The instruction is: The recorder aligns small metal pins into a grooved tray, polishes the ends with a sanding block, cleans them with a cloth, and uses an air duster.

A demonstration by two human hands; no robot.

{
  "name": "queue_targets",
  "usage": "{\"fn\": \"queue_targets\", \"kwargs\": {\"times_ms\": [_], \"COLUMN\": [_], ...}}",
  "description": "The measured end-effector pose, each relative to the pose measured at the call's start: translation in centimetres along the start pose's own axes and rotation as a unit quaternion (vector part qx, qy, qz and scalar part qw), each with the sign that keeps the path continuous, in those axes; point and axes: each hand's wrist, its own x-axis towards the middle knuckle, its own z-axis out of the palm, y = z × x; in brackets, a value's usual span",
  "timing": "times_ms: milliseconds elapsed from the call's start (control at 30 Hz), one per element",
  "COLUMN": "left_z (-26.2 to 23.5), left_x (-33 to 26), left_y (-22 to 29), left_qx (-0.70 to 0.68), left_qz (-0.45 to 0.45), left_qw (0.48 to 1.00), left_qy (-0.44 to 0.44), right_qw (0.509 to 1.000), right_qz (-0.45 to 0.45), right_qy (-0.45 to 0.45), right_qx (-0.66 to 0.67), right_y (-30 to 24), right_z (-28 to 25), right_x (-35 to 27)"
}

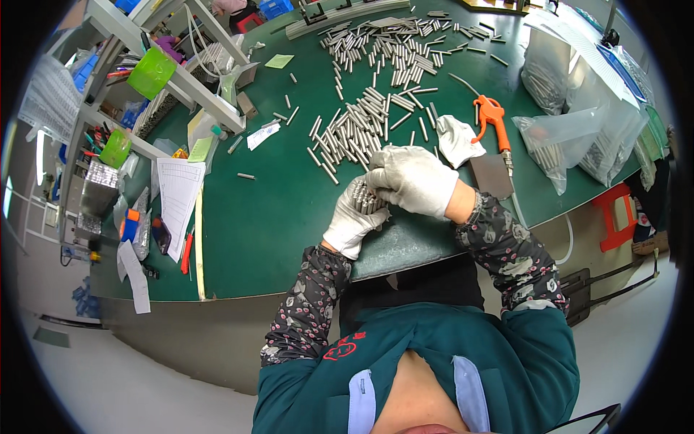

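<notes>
My left hand (348, 223), in a white glove, is closed around a bundle of short metal pins (369, 202) near the table's front edge. The pins stand side by side with their ends showing. My right hand (418, 181), gloved too, bends over the bundle from the right, its fingers curled together at the bundle's upper side. What lies between those fingers is hidden. Just beyond both hands spreads a loose heap of the same silvery pins (356, 132). Farther back lies a larger heap of pins (394, 49).
Right of my hands lie a white cloth (455, 141), an orange air blow gun (493, 119) with its hose and a dark flat block (491, 176). Clear bags of pins (547, 72) fill the right side. A metal frame (181, 79), paper sheet (179, 199) and red pen (187, 253) are left.
</notes>
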Motion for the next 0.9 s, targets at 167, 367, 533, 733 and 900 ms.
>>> {"fn": "queue_targets", "kwargs": {"times_ms": [167,367,533,733,900], "left_z": [-0.3,0.0,-0.4,-0.1,-0.1], "left_x": [0.1,0.0,0.0,0.2,0.1], "left_y": [-0.6,-0.3,-0.4,-0.6,-1.6], "left_qx": [-0.004,-0.001,-0.037,-0.065,-0.055], "left_qz": [0.003,-0.034,-0.021,-0.007,0.005], "left_qw": [1.0,0.999,0.999,0.997,0.998], "left_qy": [0.007,0.04,0.026,0.03,0.043], "right_qw": [0.993,0.986,0.995,0.976,0.944], "right_qz": [-0.022,-0.031,0.004,0.107,0.14], "right_qy": [-0.062,-0.033,0.02,0.039,0.13], "right_qx": [-0.1,-0.159,-0.1,0.185,0.269], "right_y": [-0.7,-0.9,-0.5,-0.1,-0.2], "right_z": [-0.7,0.1,-0.9,0.6,1.0], "right_x": [0.7,0.2,0.4,-0.6,-1.0]}}
